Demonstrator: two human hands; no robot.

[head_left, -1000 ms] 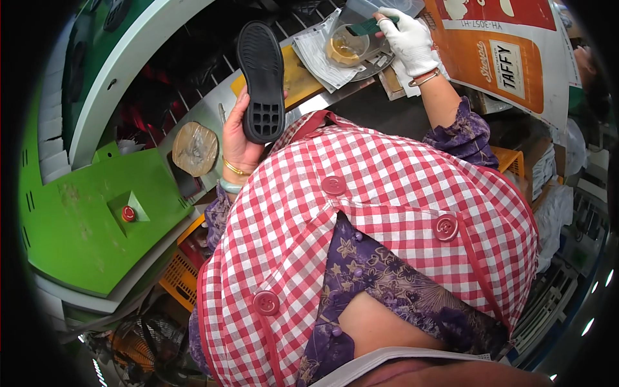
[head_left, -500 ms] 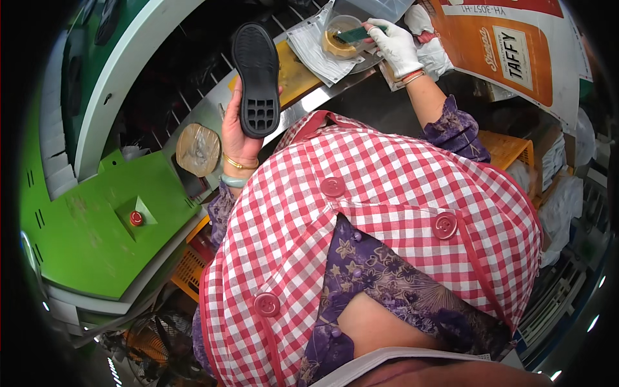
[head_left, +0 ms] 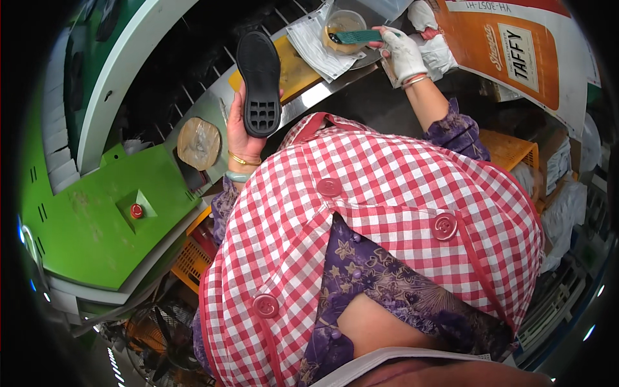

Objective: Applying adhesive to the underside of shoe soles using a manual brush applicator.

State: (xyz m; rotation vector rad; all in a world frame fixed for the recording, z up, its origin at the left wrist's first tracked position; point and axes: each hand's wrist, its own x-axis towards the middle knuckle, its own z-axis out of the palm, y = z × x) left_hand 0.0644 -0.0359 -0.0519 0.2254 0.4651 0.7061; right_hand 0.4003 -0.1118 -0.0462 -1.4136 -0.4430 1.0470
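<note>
My bare left hand [head_left: 241, 132] grips a black shoe sole [head_left: 259, 74] from beneath, with its hollow side and square heel cells facing me. In a white glove, my right hand [head_left: 402, 53] pinches a brush with a flat green handle [head_left: 361, 37]. The brush's dark tip is over or in a clear plastic cup [head_left: 345, 20] with a yellowish inside; whether it touches the contents I cannot tell. Under the cup lie folded white cloths or papers [head_left: 317, 42]. A yellow board [head_left: 290, 61] extends behind the sole.
On the left is a green machine panel [head_left: 97, 219] with a red button [head_left: 137, 211]. A round, plastic-wrapped brown thing [head_left: 198, 143] lies near my left wrist. An orange and white carton [head_left: 516, 45] stands at the right, above an orange crate [head_left: 512, 149]. A fan [head_left: 164, 335] is at lower left.
My right hand has shifted slightly right and down, and the brush handle now lies more level across the cup. The sole has dipped a little, still in my left hand.
</note>
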